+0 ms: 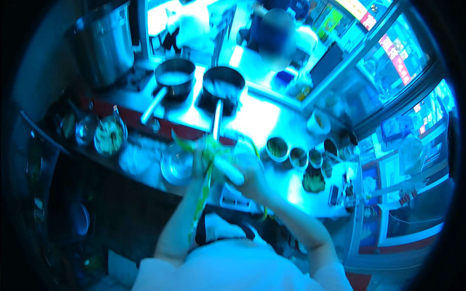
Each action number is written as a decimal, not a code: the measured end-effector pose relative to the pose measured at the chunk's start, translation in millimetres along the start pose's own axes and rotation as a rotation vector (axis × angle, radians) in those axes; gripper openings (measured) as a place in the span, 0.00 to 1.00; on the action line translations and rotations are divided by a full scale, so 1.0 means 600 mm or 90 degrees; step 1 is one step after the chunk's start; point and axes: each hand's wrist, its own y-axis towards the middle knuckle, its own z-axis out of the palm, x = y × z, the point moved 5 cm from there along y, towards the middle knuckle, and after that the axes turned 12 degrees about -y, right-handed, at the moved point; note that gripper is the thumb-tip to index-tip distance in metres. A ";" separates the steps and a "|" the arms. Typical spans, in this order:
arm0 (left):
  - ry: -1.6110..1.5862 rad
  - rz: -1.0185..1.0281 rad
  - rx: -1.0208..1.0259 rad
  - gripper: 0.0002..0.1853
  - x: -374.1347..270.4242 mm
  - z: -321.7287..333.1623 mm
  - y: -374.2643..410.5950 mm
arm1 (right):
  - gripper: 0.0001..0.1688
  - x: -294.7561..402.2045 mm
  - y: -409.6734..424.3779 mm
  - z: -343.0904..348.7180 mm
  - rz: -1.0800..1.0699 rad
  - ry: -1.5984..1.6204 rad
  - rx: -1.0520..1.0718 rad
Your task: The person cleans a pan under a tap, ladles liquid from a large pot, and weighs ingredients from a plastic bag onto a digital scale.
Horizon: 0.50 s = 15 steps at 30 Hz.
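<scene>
A bunch of green leafy vegetable [209, 147] is in front of me above the counter's front edge. My left hand [198, 163] grips its near side, and a long green strip [201, 203] trails down along my left forearm. My right hand [253, 176] is closed around a thick, pale, rod-shaped thing [229, 170] lying against the greens; blur hides whether it is a stalk or a handle. A steel bowl [176, 165] sits just left of my left hand. Beyond the greens is the long handle of a saucepan [224, 85].
A second saucepan [174, 76] and a large stockpot [105, 51] stand at the back left. Bowls of food, one with pale shreds [109, 136], line the front left. Several containers [277, 148] stand at right. Beyond the counter are people [276, 40] and a glass partition [393, 54].
</scene>
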 end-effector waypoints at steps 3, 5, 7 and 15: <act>-0.018 0.008 -0.077 0.15 0.023 -0.009 -0.017 | 0.13 -0.008 -0.020 -0.023 0.076 0.151 0.013; -0.146 -0.095 0.003 0.15 0.040 0.018 -0.010 | 0.12 -0.031 -0.016 -0.031 0.066 0.170 -0.053; -0.076 -0.099 -0.036 0.21 0.053 -0.047 0.013 | 0.13 -0.040 -0.018 -0.042 0.103 0.196 -0.096; -0.108 -0.232 0.059 0.23 0.091 0.037 -0.064 | 0.14 -0.098 -0.068 0.055 0.071 0.316 0.021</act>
